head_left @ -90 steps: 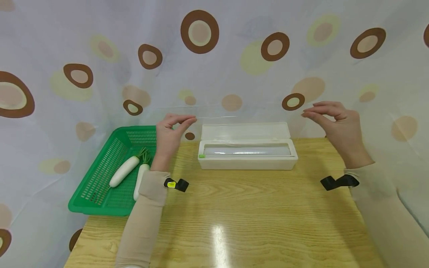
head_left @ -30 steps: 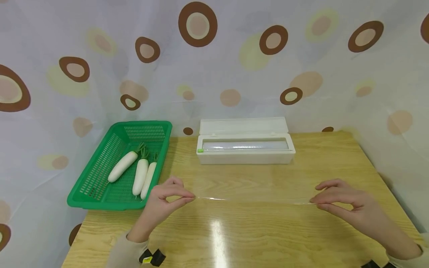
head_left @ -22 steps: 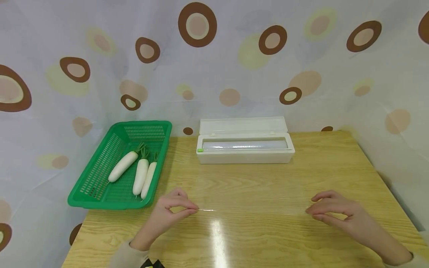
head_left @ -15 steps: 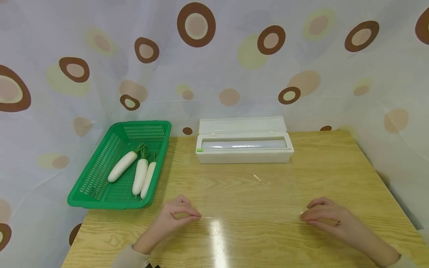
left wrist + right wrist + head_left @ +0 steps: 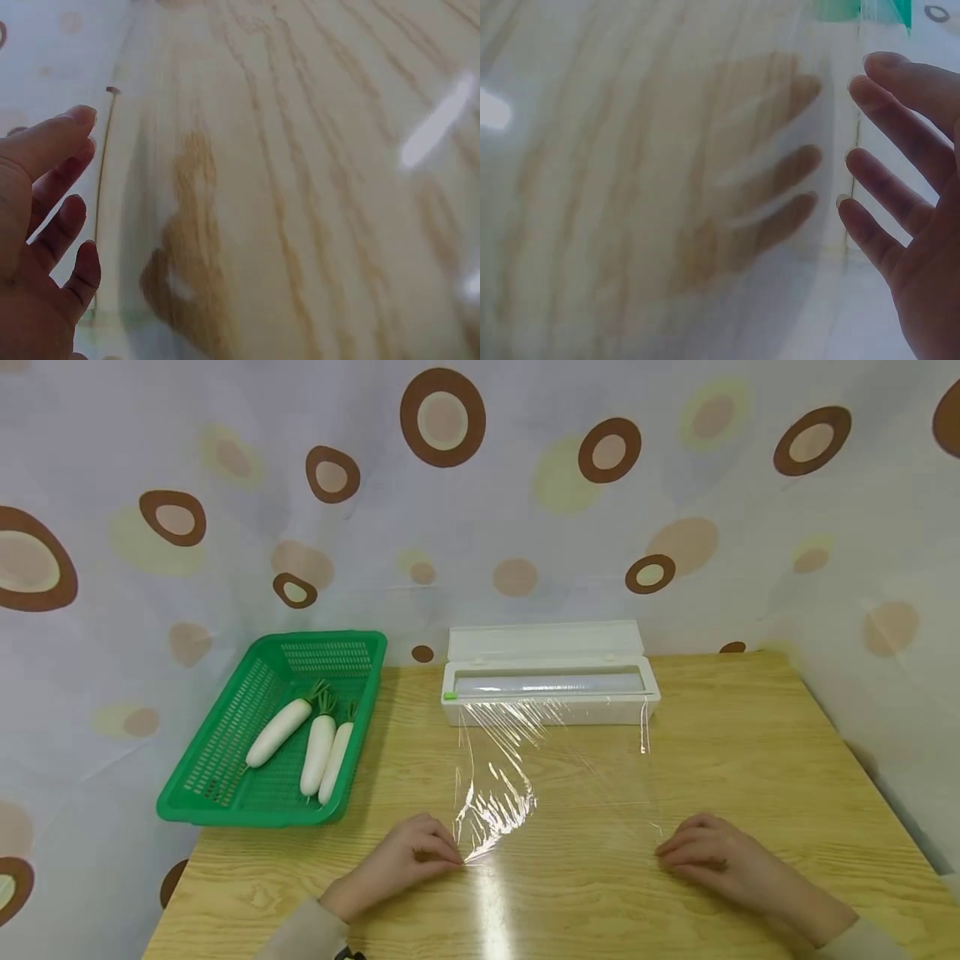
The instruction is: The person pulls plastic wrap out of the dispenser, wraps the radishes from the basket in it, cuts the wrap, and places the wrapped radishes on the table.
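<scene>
The left hand (image 5: pixel 408 856) pinches the near left corner of a sheet of clear film (image 5: pixel 495 814) between thumb and forefinger, its other fingers loosely bent. The right hand (image 5: pixel 716 860) pinches the near right corner the same way; in the right wrist view its remaining fingers stand spread apart. Both hands are low over the wooden counter (image 5: pixel 585 910), well apart from each other, with the film stretched between them and back to the front of a white box (image 5: pixel 555 713). The sheet shows bright creases on its left side; whether its near edge touches the counter cannot be told.

The box sits at the back of the counter, its lid (image 5: pixel 543 642) raised behind it. A roll (image 5: pixel 549 684) lies inside, and a small green slider (image 5: pixel 449 696) is at the left end of its front edge. To the left is a green basket (image 5: pixel 247 817) with three white radishes (image 5: pixel 279 732) in it, their stalks pointing toward the back. A cloth (image 5: pixel 510 510) patterned with ovals hangs behind the counter.
</scene>
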{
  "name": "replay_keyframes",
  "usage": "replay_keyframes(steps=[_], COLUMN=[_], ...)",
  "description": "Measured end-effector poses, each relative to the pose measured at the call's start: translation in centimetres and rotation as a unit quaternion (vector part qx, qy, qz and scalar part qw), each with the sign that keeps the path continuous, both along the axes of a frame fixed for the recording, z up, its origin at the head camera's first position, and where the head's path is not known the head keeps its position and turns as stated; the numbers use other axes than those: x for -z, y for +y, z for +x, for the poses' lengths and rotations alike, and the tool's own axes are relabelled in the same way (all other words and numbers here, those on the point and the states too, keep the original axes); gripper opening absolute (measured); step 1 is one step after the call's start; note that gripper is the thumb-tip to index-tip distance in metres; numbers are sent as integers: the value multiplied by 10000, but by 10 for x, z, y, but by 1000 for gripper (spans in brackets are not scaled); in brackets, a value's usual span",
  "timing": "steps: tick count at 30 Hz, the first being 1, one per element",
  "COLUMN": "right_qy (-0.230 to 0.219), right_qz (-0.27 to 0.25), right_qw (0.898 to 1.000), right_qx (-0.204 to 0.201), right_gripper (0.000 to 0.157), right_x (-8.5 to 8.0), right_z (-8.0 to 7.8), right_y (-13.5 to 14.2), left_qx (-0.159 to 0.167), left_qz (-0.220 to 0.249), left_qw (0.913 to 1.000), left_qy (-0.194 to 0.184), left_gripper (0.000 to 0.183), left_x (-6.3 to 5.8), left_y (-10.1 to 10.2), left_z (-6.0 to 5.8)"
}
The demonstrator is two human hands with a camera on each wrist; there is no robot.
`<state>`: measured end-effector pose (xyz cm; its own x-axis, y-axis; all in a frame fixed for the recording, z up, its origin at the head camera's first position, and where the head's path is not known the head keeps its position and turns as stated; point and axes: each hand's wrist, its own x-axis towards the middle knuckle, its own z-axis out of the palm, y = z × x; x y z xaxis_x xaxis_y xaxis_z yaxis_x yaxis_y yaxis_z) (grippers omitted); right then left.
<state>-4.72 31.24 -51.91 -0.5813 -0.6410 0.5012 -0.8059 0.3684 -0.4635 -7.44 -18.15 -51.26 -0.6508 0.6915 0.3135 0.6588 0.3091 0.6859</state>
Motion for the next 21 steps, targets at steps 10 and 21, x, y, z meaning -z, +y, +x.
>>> replay_keyframes(steps=[10, 21], right_qy=[-164, -864], right_qz=[545, 635], right_qw=[9976, 9935], right_qx=[405, 392], right_gripper=[37, 30], right_x=[-10, -16], right_z=[7, 4], right_y=[-7, -8], left_qx=[283, 233], left_qz=[-768, -804], left_qw=[9938, 9918], left_qy=[758, 967], left_gripper=[10, 14], left_x=[1, 0], left_y=[1, 1], left_z=[-2, -3])
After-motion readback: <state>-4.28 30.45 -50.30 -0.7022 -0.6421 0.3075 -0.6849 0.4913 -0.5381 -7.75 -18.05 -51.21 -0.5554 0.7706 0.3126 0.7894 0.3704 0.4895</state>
